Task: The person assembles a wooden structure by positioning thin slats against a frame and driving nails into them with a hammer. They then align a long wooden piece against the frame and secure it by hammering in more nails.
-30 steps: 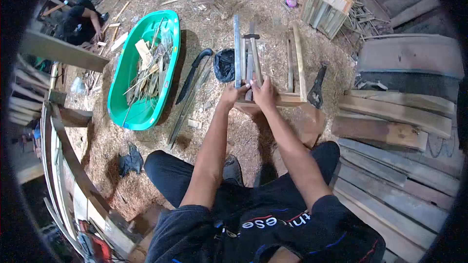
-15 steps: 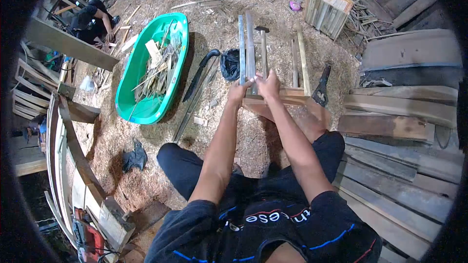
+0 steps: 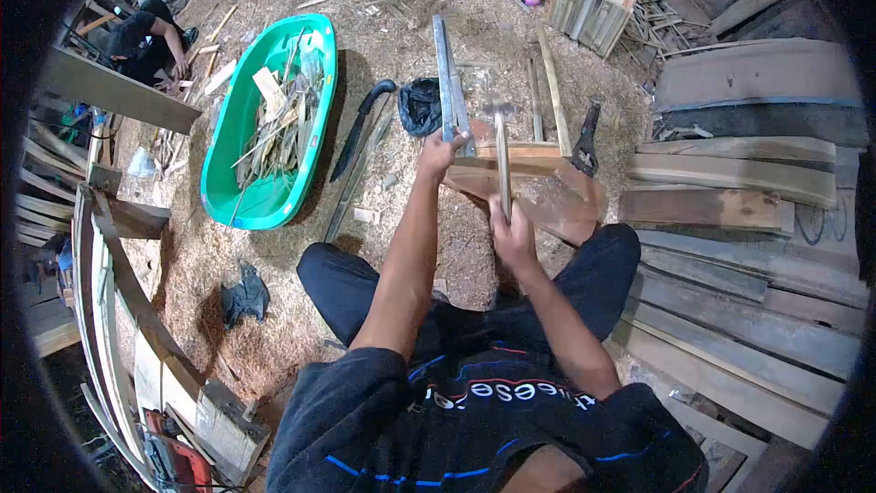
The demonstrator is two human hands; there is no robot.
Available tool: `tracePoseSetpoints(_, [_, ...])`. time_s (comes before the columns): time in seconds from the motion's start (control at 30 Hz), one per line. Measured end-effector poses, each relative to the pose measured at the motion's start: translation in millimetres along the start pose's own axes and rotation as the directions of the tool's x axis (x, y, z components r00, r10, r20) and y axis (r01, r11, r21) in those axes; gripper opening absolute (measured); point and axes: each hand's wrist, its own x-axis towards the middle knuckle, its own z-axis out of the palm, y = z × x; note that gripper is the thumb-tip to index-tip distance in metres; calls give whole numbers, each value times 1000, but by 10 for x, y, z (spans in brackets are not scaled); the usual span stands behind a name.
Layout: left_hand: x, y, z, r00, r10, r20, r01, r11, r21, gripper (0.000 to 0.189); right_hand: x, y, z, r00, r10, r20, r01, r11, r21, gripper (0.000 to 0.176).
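Note:
My left hand (image 3: pixel 440 153) is closed around the lower end of a narrow, greyish wooden slat (image 3: pixel 444 73), where it meets a wooden frame (image 3: pixel 520 152). Whether a nail is between those fingers is too small to tell. A hammer (image 3: pixel 504 164) is gripped low on its handle by my right hand (image 3: pixel 514 236), its slightly blurred head pointing away from me over the frame. Two upright wooden strips (image 3: pixel 554 91) rise from the frame's right part. Just left of the slat lies a black plastic bag (image 3: pixel 420 108).
A green tub (image 3: pixel 213 178) holding wood scraps stands left, beside a black-handled machete (image 3: pixel 358 132). A handsaw (image 3: pixel 589 146) lies right of the frame. Planks (image 3: pixel 730 178) are stacked at right, a wooden crate (image 3: pixel 593 11) behind. Another person (image 3: pixel 146 41) crouches far left.
My right hand has come away from my left and nearer my body, bringing the hammer back with it. The left hand stays at the slat's base. The view has shifted slightly.

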Motion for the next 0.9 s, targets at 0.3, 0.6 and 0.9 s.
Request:
tracePoseSetpoints(0.3, [15,190,13,999,-34,19,33,997,63,14,-582,272,-91,992,129,-13,-129,967,-220,37])
tracePoseSetpoints(0.6, [126,16,-24,997,51,65,-48,998,-43,16,-452,92,-132,987,163,17,-153,953,-262,37])
tracePoseSetpoints(0.9, [79,165,21,997,13,72,-7,997,-77,16,-374,254,-69,999,47,-11,-49,972,-229,33])
